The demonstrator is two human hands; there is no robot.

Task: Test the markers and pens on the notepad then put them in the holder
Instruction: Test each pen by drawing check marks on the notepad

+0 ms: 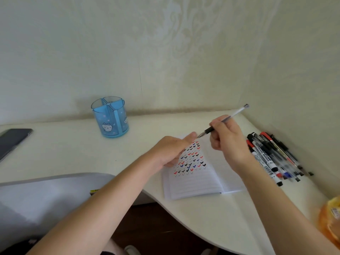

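My right hand point(227, 142) grips a clear-barrelled pen point(223, 120) with a black grip. It is uncapped, and its tip points left, just short of my left thumb. My left hand point(171, 150) hovers over the open notepad point(198, 179). Its thumb is stretched toward the pen tip and its fingers are curled under, so I cannot see whether they hold anything. The left page of the notepad carries rows of red, blue and black tick marks. The blue four-compartment holder point(110, 117) stands at the back left of the desk with nothing visible inside.
A pile of whiteboard markers and pens point(274, 155) lies right of the notepad, near the wall. A dark phone point(12, 141) lies at the far left. An orange packet point(331, 221) sits at the right edge. The desk's curved front edge point(165, 203) runs below the notepad.
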